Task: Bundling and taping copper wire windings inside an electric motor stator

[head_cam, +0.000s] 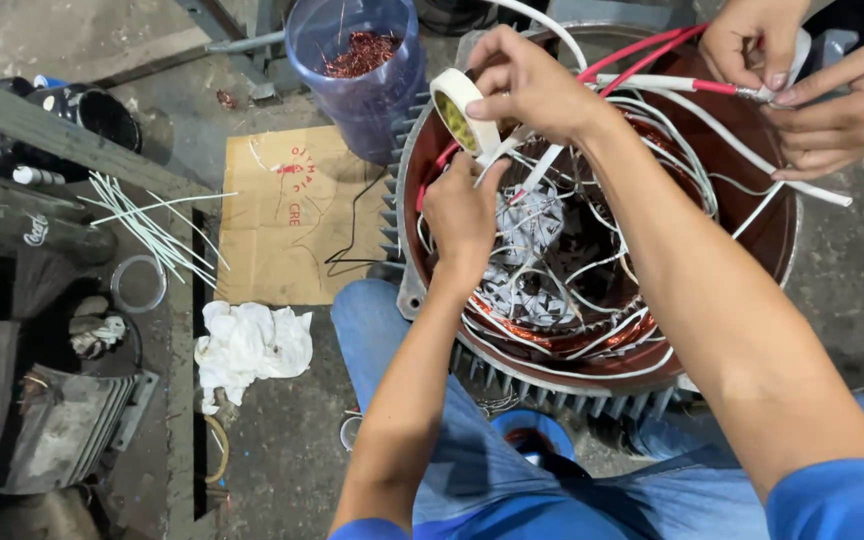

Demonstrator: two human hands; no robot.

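Two hands over motor stator (752, 235). Right hand (527, 85) fingers closed on tape roll (462, 110), roll at upper left rim. Left hand (462, 215) fingers pinch tape end just below roll. Brown cardboard sheet (287, 215), red lettering, on floor left of stator.

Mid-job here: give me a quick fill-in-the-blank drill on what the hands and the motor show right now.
1. The right hand holds a roll of ____.
2. The left hand pinches a white lead over the open ____.
3. The clear tub behind the motor holds scraps of ____ wire.

Missing words: tape; motor stator; copper
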